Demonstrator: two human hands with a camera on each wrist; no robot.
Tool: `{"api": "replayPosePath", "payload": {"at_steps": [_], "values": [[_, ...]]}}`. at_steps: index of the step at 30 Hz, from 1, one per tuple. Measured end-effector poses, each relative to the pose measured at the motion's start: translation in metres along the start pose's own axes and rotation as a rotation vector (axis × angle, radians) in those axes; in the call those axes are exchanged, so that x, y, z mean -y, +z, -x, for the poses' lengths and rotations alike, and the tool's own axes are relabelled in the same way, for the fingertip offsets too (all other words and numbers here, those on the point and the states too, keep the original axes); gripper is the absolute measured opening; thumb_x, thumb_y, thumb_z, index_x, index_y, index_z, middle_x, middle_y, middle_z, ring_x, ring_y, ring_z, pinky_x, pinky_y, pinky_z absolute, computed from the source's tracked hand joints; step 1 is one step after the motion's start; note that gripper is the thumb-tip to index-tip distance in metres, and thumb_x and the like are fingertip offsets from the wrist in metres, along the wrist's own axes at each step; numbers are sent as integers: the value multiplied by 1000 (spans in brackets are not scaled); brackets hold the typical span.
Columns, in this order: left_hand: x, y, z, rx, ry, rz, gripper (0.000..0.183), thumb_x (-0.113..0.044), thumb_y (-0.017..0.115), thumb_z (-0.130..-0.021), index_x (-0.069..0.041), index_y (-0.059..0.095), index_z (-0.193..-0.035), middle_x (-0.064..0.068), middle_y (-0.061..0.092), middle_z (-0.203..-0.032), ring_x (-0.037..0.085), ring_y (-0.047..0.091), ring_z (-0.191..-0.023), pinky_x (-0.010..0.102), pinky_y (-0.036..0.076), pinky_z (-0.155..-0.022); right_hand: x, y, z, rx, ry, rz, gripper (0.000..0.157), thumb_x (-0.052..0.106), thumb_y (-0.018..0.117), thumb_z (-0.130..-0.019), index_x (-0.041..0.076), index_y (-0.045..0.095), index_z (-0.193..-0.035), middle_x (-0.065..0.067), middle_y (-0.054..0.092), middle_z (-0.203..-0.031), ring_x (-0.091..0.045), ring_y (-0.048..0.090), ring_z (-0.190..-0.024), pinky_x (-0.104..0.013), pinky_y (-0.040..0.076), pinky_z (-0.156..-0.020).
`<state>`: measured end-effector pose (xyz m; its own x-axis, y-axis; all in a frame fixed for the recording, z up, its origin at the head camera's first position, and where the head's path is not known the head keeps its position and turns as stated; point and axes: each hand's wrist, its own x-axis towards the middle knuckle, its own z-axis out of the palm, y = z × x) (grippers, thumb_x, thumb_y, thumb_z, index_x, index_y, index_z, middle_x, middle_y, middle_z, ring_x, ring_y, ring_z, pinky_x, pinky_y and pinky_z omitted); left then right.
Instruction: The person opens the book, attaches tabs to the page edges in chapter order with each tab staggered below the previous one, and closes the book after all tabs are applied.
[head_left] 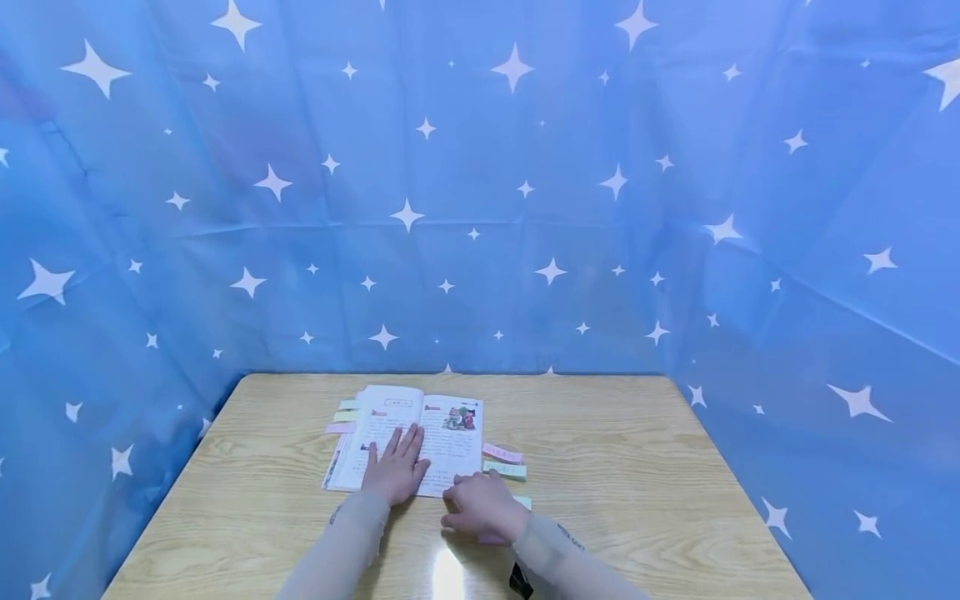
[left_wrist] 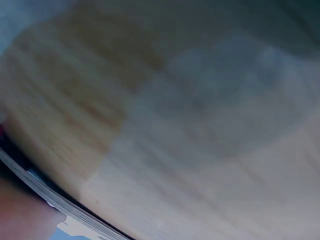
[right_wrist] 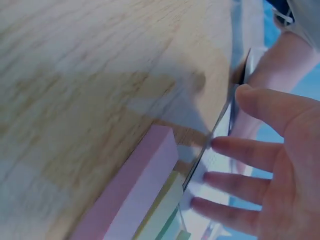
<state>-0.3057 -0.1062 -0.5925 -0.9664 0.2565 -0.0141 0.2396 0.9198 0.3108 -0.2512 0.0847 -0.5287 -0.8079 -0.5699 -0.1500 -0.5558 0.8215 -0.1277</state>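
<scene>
An open book [head_left: 453, 450] with printed text and a small coloured picture lies on the table. My left hand [head_left: 393, 472] rests flat on its left page near the spine, fingers spread. At the lower right corner of the book is my right hand [head_left: 482, 503]; the right wrist view shows its fingers fairly straight, their tips at the page edge. Close to that hand lie a pink sticky-note pad [right_wrist: 135, 180] and a yellow pad [right_wrist: 161, 202], partly hidden by the arm in the head view. The left wrist view catches only the book's edge [left_wrist: 75, 210].
Pink tabs [head_left: 502, 454] and green tabs [head_left: 506, 471] with handwriting stick out at the book's right side. More coloured tabs [head_left: 342, 427] show at the left. A blue curtain with white stars [head_left: 480, 250] surrounds the wooden table [head_left: 637, 467].
</scene>
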Motion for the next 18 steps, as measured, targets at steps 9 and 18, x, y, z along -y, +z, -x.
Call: {"api": "replayPosePath", "payload": {"at_steps": [9,18], "values": [[-11,-11,-9,98,-15,45,63,-48,34,-102,-17,21,-156,-1,14,-161,27,6,-148,65,-4,-111,4,-2,-4,39,52,-16,53,53,64,-85,25,62,-130,-2,53,-140,-35,53,-122,-61,41,-99],[8,-30,-4,144,-117,218,63,-44,27,-105,-9,14,-155,8,10,-161,32,4,-147,63,-6,-112,11,-3,-12,78,33,27,46,52,64,-85,29,64,-125,2,55,-138,-32,58,-118,-59,41,-99]]}}
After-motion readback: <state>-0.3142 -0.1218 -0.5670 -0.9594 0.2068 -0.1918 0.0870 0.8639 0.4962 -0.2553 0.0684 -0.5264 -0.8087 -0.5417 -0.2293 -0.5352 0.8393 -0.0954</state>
